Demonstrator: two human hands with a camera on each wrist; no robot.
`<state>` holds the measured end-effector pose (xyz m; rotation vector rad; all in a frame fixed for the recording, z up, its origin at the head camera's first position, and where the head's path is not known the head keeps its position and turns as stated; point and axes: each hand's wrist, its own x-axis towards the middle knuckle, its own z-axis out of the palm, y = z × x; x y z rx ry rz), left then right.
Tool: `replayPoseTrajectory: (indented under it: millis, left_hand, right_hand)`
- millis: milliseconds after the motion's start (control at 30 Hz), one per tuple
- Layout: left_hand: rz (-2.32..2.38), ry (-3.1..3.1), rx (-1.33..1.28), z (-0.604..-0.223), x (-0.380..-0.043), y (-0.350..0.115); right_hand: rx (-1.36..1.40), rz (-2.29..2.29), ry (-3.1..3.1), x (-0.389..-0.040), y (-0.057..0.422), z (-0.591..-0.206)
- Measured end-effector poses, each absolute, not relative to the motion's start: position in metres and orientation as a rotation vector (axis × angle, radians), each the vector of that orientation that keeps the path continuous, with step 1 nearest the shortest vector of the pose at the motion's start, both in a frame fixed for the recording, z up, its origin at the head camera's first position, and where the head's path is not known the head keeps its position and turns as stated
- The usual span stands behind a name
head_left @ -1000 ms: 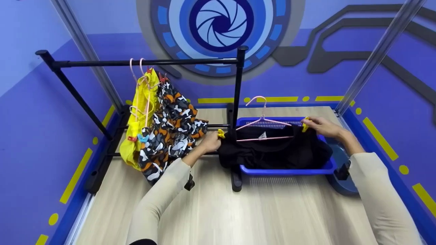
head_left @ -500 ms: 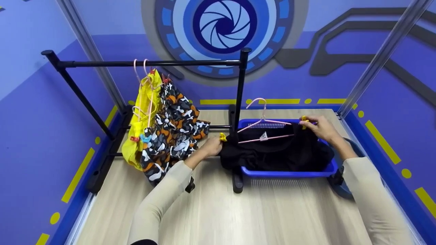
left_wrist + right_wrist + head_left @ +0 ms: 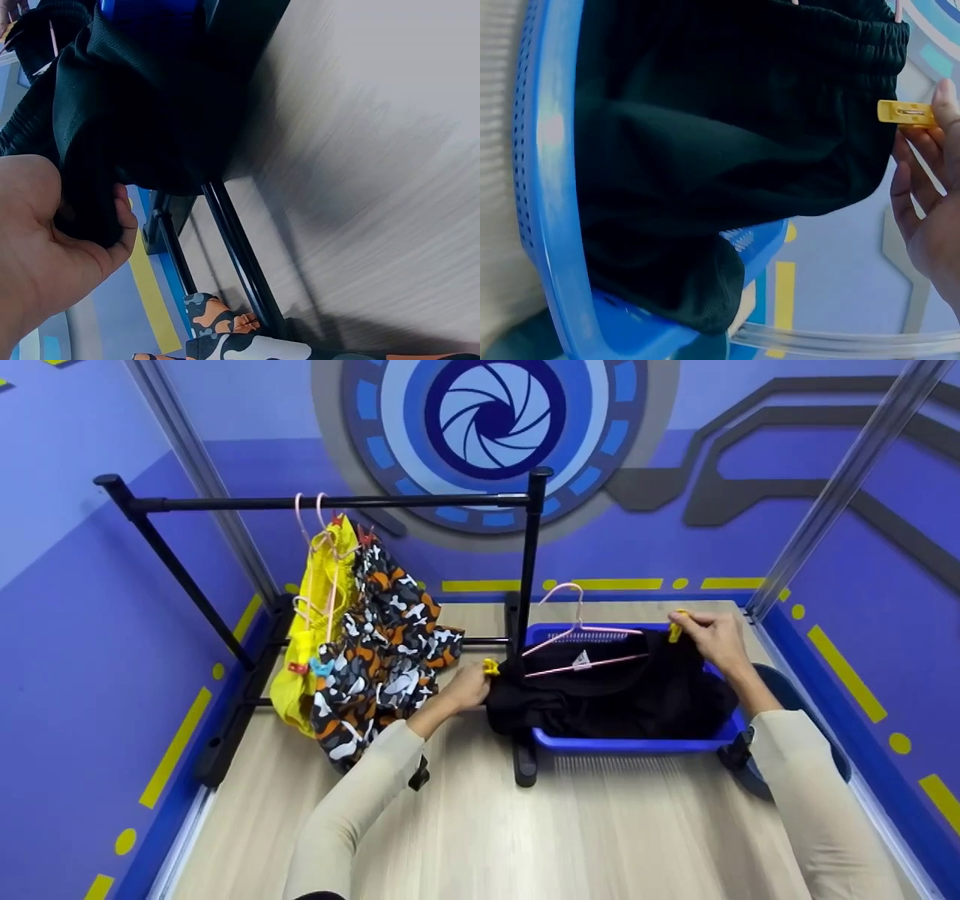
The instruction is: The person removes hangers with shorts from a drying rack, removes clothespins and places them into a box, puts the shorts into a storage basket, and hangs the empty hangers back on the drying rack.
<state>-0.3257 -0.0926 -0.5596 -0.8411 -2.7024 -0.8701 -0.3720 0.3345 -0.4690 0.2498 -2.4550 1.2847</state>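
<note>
Black pants (image 3: 622, 701) with a gathered elastic waistband lie over a blue basket, a pink hanger (image 3: 615, 630) across their waist opening. My left hand (image 3: 466, 688) grips the waist's left end; in the left wrist view, fingers and thumb curl round a fold of the black cloth (image 3: 150, 97). A yellow clothespin (image 3: 490, 667) shows just above that hand. At the opposite end my right hand (image 3: 721, 641) pinches a second yellow clothespin (image 3: 904, 112) between thumb and fingers. Its tip overlaps the waistband's edge in the right wrist view.
A black clothes rack (image 3: 337, 502) stands at left, its right post in front of the pants. Yellow shorts (image 3: 289, 697) and camouflage-print clothing (image 3: 397, 660) hang there on pink hangers. The blue basket (image 3: 630, 745) sits beside a dark blue basin (image 3: 836, 746) at right.
My right hand has shifted slightly right with its clothespin, which now points more downward at the waistband corner. The left hand keeps its grip on the cloth with little movement.
</note>
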Motion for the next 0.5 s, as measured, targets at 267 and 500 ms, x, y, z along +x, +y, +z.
replayPoseTrajectory:
  millis: [267,500]
  left_hand:
    - [-0.733,-2.720,-0.853,-0.552,-0.319,-0.087]
    - [-0.808,-2.752,-0.795,-0.550,-0.318,-0.087]
  right_hand:
    - [-0.032,1.681,-2.286,-0.367,0.328,-0.443]
    - [-0.022,1.775,-2.242,-0.366,0.340,-0.428]
